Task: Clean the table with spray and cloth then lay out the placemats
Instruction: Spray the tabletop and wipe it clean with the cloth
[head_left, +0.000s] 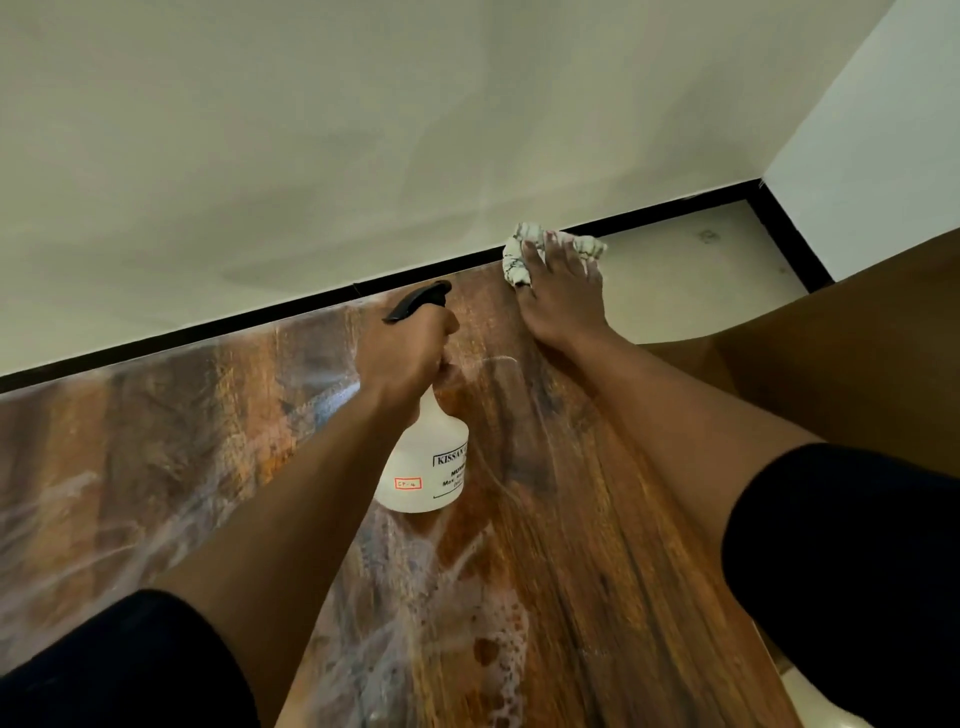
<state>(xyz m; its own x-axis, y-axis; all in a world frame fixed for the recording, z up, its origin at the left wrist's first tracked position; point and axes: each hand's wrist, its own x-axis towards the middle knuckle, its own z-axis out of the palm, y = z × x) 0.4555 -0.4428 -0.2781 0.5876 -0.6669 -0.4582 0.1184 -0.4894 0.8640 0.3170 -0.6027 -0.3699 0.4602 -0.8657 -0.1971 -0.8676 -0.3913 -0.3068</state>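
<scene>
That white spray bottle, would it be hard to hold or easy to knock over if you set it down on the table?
Probably easy to hold: the left hand grips the spray bottle by its narrow neck alone. It looks like light, stiff plastic; how full it is cannot be told. Its base is wider than its top, so it should stand steadily, though the wet, foamy table may let it slide.

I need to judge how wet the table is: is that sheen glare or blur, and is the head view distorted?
Head view: the pale streaks on the table look like wet film and foam rather than lamp glare; the table's left part is smeared by motion blur; spray bottle label only partly legible; wide-angle bend curves the baseboard; left hand and right hand on the cloth fairly sharp.
</scene>
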